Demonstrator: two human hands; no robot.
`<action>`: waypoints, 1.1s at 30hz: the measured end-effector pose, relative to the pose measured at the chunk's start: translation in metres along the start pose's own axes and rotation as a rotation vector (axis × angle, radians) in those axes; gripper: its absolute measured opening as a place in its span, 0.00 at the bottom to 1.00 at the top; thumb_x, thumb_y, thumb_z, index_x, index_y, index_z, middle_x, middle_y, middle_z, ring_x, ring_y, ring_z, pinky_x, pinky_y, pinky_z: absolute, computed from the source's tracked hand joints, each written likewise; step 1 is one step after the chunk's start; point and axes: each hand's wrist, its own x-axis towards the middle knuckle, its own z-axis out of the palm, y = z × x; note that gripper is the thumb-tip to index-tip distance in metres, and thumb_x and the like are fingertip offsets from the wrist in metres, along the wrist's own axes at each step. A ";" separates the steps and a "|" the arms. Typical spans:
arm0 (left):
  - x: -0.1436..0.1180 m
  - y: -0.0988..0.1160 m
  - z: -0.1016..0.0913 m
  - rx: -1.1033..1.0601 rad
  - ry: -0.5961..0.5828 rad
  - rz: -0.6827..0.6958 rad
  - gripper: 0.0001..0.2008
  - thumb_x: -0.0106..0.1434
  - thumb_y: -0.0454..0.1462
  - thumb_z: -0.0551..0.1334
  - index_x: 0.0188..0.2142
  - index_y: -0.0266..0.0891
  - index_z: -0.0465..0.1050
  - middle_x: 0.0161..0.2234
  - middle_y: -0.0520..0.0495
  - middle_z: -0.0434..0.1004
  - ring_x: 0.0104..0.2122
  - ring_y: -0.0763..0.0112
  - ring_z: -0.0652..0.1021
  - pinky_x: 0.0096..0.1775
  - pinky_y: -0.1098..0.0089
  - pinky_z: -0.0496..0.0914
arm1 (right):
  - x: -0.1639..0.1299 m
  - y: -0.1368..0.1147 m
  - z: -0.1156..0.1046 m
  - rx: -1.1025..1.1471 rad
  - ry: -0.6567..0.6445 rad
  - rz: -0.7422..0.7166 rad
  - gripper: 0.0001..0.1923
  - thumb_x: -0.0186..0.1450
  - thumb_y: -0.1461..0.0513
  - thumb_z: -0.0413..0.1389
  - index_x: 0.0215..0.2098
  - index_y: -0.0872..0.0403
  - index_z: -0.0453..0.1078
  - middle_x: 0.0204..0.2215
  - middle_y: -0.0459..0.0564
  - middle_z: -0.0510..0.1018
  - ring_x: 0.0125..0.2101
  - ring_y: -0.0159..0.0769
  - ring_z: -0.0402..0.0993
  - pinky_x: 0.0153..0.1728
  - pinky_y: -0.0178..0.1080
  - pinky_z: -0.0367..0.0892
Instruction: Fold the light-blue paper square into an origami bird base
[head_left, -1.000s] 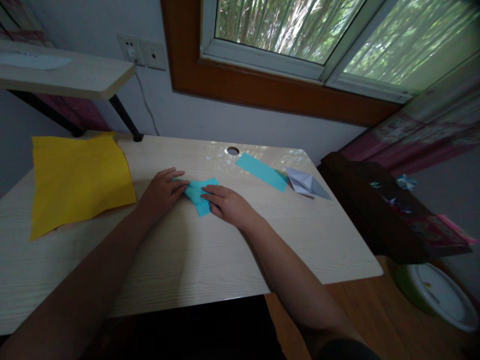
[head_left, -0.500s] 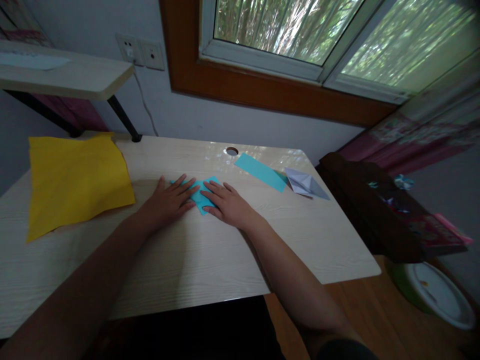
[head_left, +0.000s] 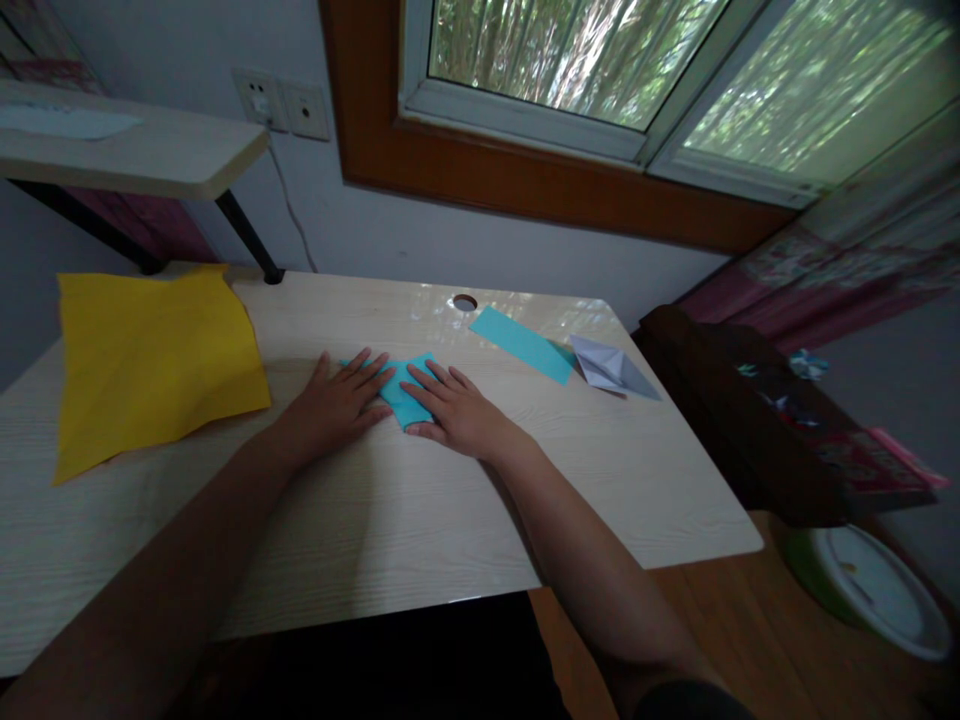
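A small folded piece of blue paper (head_left: 401, 393) lies flat on the pale wooden desk (head_left: 442, 520), partly covered by my fingers. My left hand (head_left: 341, 400) presses on its left side, palm down with the fingers spread. From the right, my right hand (head_left: 454, 408) rests on the paper's right part, fingers stretched out and apart. The fingers of both hands hide some of the folds. Neither hand is closed round anything.
A blue paper strip (head_left: 523, 344) and a folded white paper boat shape (head_left: 604, 365) lie at the back right. Yellow paper (head_left: 157, 370) covers part of the left side. The desk has a round cable hole (head_left: 465, 302) at the back and a raised shelf (head_left: 165, 165).
My right hand has shifted slightly, with its thumb a little lower at the paper's near corner. More of the blue paper shows between the hands. My left hand has barely moved.
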 end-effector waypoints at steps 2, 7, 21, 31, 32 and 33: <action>0.000 0.000 -0.001 -0.007 0.011 0.001 0.31 0.74 0.52 0.51 0.72 0.48 0.52 0.72 0.40 0.51 0.72 0.49 0.52 0.66 0.34 0.38 | 0.001 0.000 0.000 -0.002 0.011 -0.002 0.37 0.69 0.44 0.56 0.71 0.46 0.56 0.71 0.55 0.58 0.72 0.52 0.47 0.69 0.60 0.51; 0.001 -0.001 -0.006 -0.047 0.042 0.020 0.29 0.72 0.53 0.54 0.69 0.50 0.59 0.71 0.40 0.56 0.71 0.47 0.56 0.65 0.32 0.41 | 0.005 0.005 -0.002 0.009 0.047 0.001 0.36 0.68 0.44 0.57 0.69 0.47 0.59 0.70 0.57 0.59 0.71 0.52 0.52 0.68 0.59 0.56; 0.002 -0.011 -0.007 -0.068 0.038 -0.003 0.25 0.74 0.51 0.51 0.66 0.49 0.64 0.70 0.40 0.60 0.69 0.52 0.60 0.66 0.34 0.45 | 0.004 0.019 -0.012 0.061 0.091 -0.055 0.19 0.72 0.60 0.56 0.60 0.53 0.72 0.62 0.58 0.73 0.62 0.45 0.71 0.63 0.50 0.67; 0.001 -0.010 -0.010 -0.114 0.160 0.024 0.25 0.71 0.49 0.58 0.65 0.50 0.65 0.66 0.41 0.67 0.64 0.51 0.69 0.67 0.34 0.42 | 0.005 0.015 -0.010 0.290 0.240 0.061 0.16 0.74 0.61 0.51 0.56 0.53 0.75 0.52 0.54 0.82 0.51 0.40 0.80 0.54 0.46 0.74; 0.002 -0.008 -0.012 -0.119 0.176 0.035 0.24 0.71 0.48 0.58 0.64 0.50 0.66 0.64 0.41 0.69 0.63 0.52 0.71 0.67 0.35 0.41 | 0.005 0.015 -0.010 0.327 0.247 0.072 0.16 0.74 0.61 0.50 0.55 0.53 0.75 0.51 0.54 0.82 0.50 0.40 0.80 0.54 0.45 0.74; 0.002 -0.007 -0.015 -0.125 0.194 0.045 0.22 0.71 0.47 0.58 0.63 0.50 0.68 0.63 0.42 0.72 0.61 0.53 0.72 0.68 0.36 0.41 | 0.006 0.014 -0.010 0.362 0.250 0.083 0.16 0.75 0.60 0.50 0.55 0.52 0.76 0.51 0.53 0.82 0.49 0.39 0.80 0.53 0.44 0.74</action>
